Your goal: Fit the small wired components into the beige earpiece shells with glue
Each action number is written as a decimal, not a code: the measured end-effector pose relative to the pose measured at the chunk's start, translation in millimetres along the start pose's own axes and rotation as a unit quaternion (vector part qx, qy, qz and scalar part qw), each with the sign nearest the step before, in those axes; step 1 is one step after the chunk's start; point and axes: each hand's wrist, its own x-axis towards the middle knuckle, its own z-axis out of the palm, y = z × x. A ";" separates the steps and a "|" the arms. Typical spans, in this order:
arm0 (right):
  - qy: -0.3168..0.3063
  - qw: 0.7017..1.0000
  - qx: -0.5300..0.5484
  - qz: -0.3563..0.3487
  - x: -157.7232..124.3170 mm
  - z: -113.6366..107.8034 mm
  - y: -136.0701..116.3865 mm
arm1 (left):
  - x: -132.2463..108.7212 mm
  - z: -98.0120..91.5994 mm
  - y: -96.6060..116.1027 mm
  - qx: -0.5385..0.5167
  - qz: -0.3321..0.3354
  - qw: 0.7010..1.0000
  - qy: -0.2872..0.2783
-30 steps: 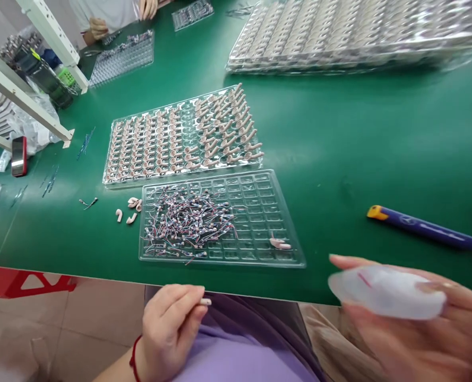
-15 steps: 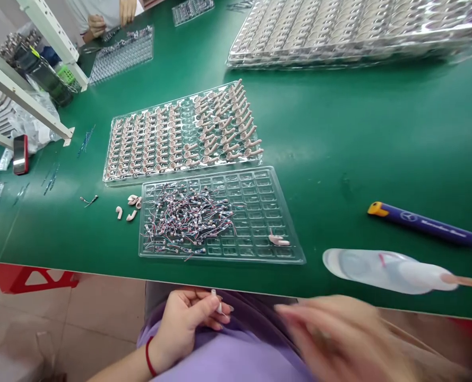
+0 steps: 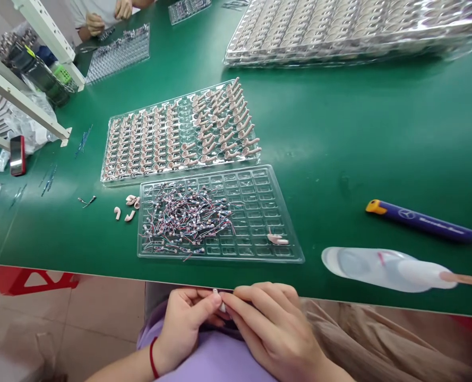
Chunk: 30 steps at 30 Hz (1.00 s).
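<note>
Both hands meet below the table edge: the left hand [image 3: 183, 323] pinches a small white part [image 3: 220, 303] between thumb and fingers, and the right hand [image 3: 273, 329], a blur further right half a second ago, has come in to close its fingertips on the same part. Above, a clear tray [image 3: 255, 212] holds a tangle of wired pieces [image 3: 186, 217]; behind it a second tray [image 3: 112, 178] carries rows of pink shells [image 3: 168, 143]. Rightward, a squeeze bottle [image 3: 383, 268] lies on its side.

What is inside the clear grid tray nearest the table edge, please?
The clear grid tray holds a tangle of small wired parts on its left side and one pink earpiece shell near its front right. Cells under the tangle are hidden.
</note>
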 end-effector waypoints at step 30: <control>0.034 0.989 -0.125 -0.077 36.6 -13.8 31.8 | -2.5 -18.4 97.6 0.343 0.397 0.851 -0.015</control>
